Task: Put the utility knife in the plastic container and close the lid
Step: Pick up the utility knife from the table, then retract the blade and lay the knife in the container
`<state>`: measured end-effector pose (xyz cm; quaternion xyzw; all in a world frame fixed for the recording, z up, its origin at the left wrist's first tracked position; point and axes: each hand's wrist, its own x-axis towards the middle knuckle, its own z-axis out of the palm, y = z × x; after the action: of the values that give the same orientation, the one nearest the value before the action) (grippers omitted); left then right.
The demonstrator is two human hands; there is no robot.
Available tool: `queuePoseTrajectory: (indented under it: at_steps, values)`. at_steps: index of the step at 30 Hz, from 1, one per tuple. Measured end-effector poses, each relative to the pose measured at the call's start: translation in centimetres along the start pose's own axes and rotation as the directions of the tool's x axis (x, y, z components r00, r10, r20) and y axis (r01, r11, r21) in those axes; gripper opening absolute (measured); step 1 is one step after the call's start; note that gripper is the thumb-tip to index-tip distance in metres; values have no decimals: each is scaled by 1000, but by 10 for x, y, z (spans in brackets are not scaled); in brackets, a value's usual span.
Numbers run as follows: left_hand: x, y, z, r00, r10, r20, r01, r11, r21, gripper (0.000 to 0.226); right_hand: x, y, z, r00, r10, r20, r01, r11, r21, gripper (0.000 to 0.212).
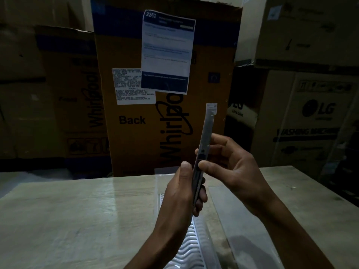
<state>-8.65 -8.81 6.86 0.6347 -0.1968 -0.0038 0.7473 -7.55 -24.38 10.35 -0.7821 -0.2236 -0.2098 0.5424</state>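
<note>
I hold a long, slim grey utility knife point(206, 133) upright above the table, its top end bearing a small white label. My left hand point(182, 195) is wrapped around the lower half of the knife. My right hand point(231, 167) pinches the knife's middle from the right with thumb and fingertips. Under my hands lies a clear plastic container point(196, 241) with a wavy ribbed base; its transparent lid point(229, 214) lies opened out to the right on the table. The knife is well above the container, not inside it.
The pale wood-grain table point(77, 220) spreads left and right of the container. Behind its far edge stand big cardboard appliance boxes: one brown box with paper labels point(165, 94) at the centre, and stacked boxes point(310, 123) at the right. The light is dim.
</note>
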Motion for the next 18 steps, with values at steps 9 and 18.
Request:
queuePoseTrajectory:
  at_steps: [9, 18]
  values:
    - [-5, -3, 9, 1000, 9, -10, -8, 999, 37, 71, 0, -8, -9, 999, -25, -46, 28, 998, 49, 54]
    - [-6, -3, 11, 1000, 4, -16, -3, 999, 43, 68, 1, -11, -10, 997, -32, -63, 34, 999, 30, 52]
